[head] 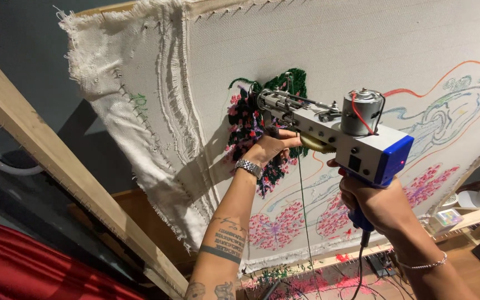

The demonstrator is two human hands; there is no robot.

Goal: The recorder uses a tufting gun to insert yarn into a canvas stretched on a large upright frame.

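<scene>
From the head camera, looking up along both arms, a tufting gun (334,133) is pressed nose-first against a pale cloth (362,50) stretched on a wooden frame (45,161). The gun has a grey metal body, a small round motor on top with red wires, and a blue back end. Its tip sits at a tufted patch (251,122) of dark green, black and pink yarn, left of the middle of the cloth.

The right hand (376,205) is closed around the gun's blue handle, below the back end, nearer the camera. A thin chain bracelet (426,264) circles that wrist. A dark cord (360,261) hangs straight down from the bottom of the handle.

The left hand (270,145) is curled around the front grip under the gun's body, close to the cloth. A metal watch (249,167) sits on that wrist, and the forearm carries tattoos.

A thin green yarn (304,211) drops from the gun toward the floor.

The cloth bears drawn lines in orange, blue and green to the right, and pink flower patches (276,228) lower down. Its frayed left edge (118,100) hangs loose over the frame. Red fabric (23,266) lies at the near left, and yarn scraps (295,280) litter the floor beneath.
</scene>
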